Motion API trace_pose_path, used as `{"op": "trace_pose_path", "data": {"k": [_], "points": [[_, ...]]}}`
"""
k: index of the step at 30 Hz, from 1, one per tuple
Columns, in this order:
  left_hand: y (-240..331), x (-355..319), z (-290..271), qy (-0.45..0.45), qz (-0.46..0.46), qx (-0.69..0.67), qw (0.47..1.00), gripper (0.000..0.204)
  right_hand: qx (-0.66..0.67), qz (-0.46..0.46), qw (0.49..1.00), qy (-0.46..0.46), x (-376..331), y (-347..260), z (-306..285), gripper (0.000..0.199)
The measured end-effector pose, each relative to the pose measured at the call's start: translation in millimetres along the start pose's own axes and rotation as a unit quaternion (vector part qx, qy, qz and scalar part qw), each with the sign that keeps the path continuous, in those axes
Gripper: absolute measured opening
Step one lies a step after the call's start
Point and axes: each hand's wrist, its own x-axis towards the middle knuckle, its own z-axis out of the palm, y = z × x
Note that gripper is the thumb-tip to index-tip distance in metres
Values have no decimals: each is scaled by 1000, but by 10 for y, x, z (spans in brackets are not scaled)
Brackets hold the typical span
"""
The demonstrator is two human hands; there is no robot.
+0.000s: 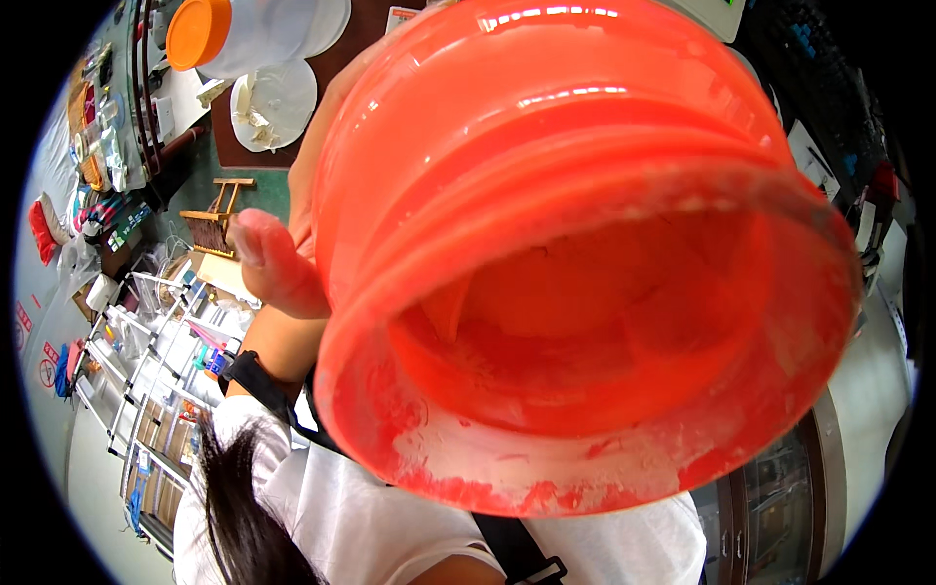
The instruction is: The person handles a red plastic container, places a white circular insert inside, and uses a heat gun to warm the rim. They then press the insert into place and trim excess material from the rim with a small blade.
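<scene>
One large red tub [556,127] fills the centre and right of the frame, its flared mouth turned toward the camera and the lower edge. Left hand [281,278] is at its left wall: thumb in view and pointing outward, fingers hidden. Whether the grip is closed or merely braced cannot be told; the right hand cannot be seen.

Principal hazard, in my judgement: slipping. The wall is glossy and broad, and with the thumb standing off it, the tub could turn or drop if the unseen hold is weak. Second: the rim is near the camera, so a small tilt could knock the head rig. Third: whitish, patchy residue on the rim, if loose, could shed onto the white shirt [361,497] at the lower edge. Fourth: the tub obstructs much of the view; a blind swing toward the upper left could strike the clear jar [278,39] or the pale plate [292,93] bearing scraps, both on the brown desk [331,60]
</scene>
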Motion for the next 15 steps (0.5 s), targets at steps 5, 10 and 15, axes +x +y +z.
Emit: {"op": "trace_pose_path", "data": {"k": [5,10,15], "points": [[189,-112,-21,15,-5,4,1000,104,3,-7,1000,9,-71,-12,33,71],[390,-229,-57,34,-7,8,999,105,3,-11,1000,10,-126,-30,88,71],[520,-323,-98,53,-3,11,999,105,7,-12,1000,12,-172,-69,127,71]]}}
